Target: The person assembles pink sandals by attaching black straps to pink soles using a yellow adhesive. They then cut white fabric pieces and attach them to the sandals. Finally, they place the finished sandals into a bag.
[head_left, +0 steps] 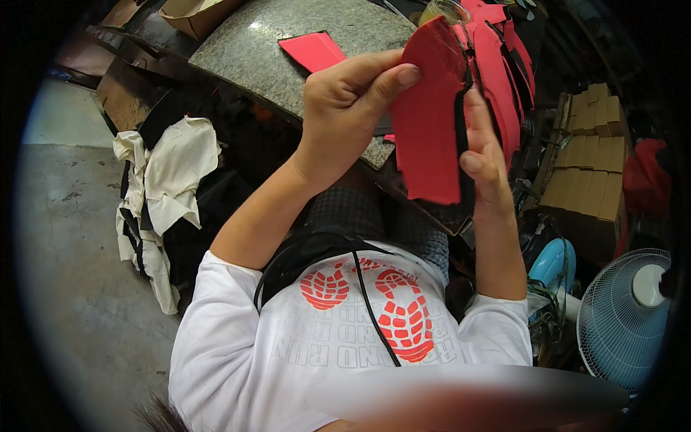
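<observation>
A red cut piece of sheet material with a black edge is held up in front of me, above the stone slab's near right side. My left hand pinches its upper left edge between thumb and fingers. Along the black right edge lies my right hand, its thumb and fingers closed at that border. Behind it, more red pieces with black edges are stacked at the right. Another red piece rests flat on the speckled stone slab, left of the held one.
A clear jar stands at the far side. Cardboard boxes are piled on the right, above a white-and-blue fan. Cream cloth hangs on the left. An open carton sits at the far left.
</observation>
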`<act>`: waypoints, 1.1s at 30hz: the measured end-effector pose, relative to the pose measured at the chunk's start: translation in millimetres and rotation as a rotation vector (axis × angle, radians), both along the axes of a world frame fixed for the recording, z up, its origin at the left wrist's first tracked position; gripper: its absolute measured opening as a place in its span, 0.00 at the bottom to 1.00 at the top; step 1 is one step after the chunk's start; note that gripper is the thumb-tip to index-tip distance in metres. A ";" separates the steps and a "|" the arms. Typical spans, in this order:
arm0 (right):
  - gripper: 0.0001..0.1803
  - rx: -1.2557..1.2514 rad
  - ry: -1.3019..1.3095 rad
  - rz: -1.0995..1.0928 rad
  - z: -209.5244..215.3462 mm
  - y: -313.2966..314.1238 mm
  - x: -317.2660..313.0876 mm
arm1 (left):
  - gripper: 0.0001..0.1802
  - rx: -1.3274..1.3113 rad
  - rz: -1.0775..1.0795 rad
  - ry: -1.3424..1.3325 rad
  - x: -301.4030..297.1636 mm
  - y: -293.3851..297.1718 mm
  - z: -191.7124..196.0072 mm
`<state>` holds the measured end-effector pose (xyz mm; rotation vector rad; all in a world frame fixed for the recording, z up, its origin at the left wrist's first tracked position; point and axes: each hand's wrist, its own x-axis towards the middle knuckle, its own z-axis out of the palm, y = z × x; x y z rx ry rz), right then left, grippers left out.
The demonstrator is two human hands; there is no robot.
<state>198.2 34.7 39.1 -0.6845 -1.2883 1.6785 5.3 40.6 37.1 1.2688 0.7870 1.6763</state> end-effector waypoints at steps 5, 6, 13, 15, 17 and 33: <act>0.55 0.275 -0.275 -0.302 18.4 17.3 27.7 | 0.17 -0.070 -0.109 -0.015 3.6 8.9 6.3; 0.54 0.412 -0.330 -0.349 19.5 25.9 35.7 | 0.18 -0.053 -0.098 -0.018 5.5 13.8 8.0; 0.46 0.580 -0.388 -0.480 10.2 132.6 113.8 | 0.26 -0.142 -0.383 0.049 22.5 17.7 3.9; 0.47 0.391 -0.643 -0.578 -0.1 154.9 127.2 | 0.23 -0.177 -0.410 0.256 12.4 17.0 -3.3; 0.45 0.279 -0.705 -0.514 -8.3 162.3 137.4 | 0.20 -0.145 -0.312 0.457 -0.7 22.1 -12.2; 0.26 0.793 -1.755 0.119 26.0 310.7 40.3 | 0.34 0.376 0.108 1.157 -76.8 73.1 -81.6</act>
